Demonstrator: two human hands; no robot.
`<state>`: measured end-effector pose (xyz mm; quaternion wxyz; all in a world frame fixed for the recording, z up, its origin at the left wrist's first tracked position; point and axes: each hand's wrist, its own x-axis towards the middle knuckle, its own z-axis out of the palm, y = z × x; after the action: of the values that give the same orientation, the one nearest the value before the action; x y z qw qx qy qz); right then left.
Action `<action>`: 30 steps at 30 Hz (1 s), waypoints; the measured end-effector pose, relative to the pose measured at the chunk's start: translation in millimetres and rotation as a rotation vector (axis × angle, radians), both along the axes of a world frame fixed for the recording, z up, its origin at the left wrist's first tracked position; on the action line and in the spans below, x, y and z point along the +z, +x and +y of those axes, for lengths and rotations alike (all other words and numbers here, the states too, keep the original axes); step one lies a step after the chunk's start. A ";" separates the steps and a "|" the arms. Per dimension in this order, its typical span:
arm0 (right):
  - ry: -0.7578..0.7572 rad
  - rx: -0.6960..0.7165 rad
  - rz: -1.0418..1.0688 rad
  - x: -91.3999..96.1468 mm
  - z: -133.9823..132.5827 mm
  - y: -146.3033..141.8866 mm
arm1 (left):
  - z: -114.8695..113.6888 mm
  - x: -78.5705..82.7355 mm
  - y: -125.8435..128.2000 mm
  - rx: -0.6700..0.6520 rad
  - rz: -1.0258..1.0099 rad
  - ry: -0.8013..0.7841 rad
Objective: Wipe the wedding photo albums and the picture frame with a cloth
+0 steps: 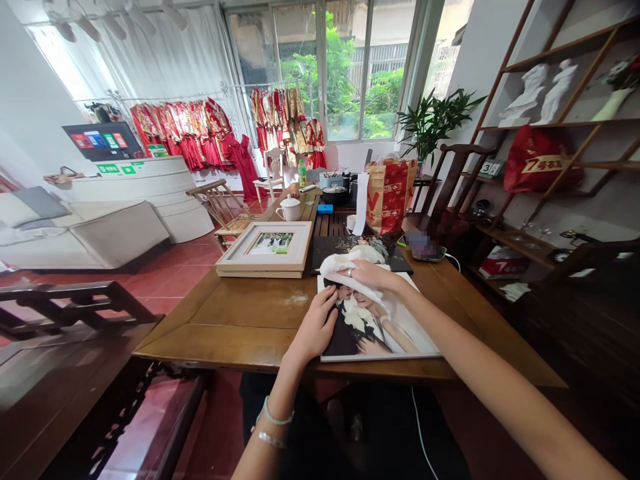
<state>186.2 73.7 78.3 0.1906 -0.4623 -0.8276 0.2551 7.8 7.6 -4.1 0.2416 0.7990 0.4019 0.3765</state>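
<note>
A large wedding photo print [400,330] lies flat near the front edge of the wooden table [240,313]. My left hand [315,327] rests on the print's left edge, fingers curled against it. My right hand [373,275] presses a white cloth [345,267] onto the print's upper left part, fingers closed over the cloth. A second dark photo print [350,247] lies just behind the first.
A framed photo [267,248] lies left of the prints. A phone [425,250], a red gift bag [390,193], a white teapot [290,209] and a tea tray sit further back. Wooden chairs flank the table; shelves stand on the right.
</note>
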 end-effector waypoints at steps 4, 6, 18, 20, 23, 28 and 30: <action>-0.056 0.080 -0.022 2.8 5.1 -16.3 | -0.7 2.6 0.6 0.004 0.019 -0.012; -0.051 0.092 -0.047 3.7 3.9 -17.1 | -1.1 3.5 1.1 0.007 0.025 -0.020; 0.143 -0.207 -0.227 -23.9 -22.4 102.1 | -1.1 0.2 0.6 0.003 -0.013 -0.017; 0.170 -0.279 -0.253 -33.8 -31.6 114.8 | -1.2 0.5 0.3 0.006 -0.009 -0.021; 0.228 -0.264 -0.288 -45.6 -58.1 111.8 | -1.3 0.7 -0.2 0.011 -0.011 -0.018; 0.331 -0.023 -0.373 -44.9 -137.0 77.5 | -1.6 1.0 0.7 0.016 -0.015 -0.015; 0.289 0.069 -0.376 -38.9 -168.0 68.7 | -1.4 0.9 1.3 0.018 -0.010 -0.017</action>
<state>254.9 -94.3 39.5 0.0886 -0.4411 -0.8917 0.0500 9.1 6.2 -3.2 0.2471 0.7913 0.4112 0.3790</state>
